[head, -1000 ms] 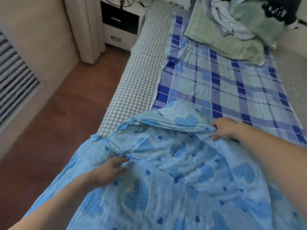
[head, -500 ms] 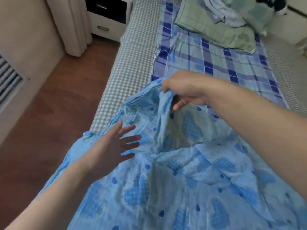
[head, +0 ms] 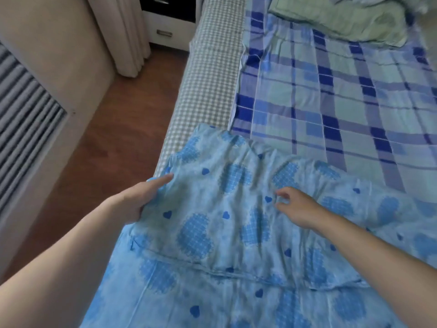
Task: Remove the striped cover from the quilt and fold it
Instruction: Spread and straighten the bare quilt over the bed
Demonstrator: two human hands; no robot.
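A light blue cover (head: pixel 236 223) printed with hearts lies spread over the near end of the bed, a folded-over flap resting on top. My left hand (head: pixel 139 197) lies along the flap's left edge, its visible finger straight and touching the cloth. Fabric hides the rest of that hand. My right hand (head: pixel 295 207) is at the middle of the flap, fingers loosely curled, thumb and forefinger apart at a small crease, gripping nothing.
A blue plaid sheet (head: pixel 331 95) covers the bed beyond, with a green blanket (head: pixel 343 22) piled at the head. The grey checked mattress edge (head: pixel 210 74) runs along the left. Wooden floor (head: pixel 113 129), a curtain (head: pixel 120 34) and a nightstand (head: pixel 170 24) lie to the left.
My right hand lifted the cover's far edge, flipped it over flat and let go. My left hand moved from above the cloth to the flap's left edge.
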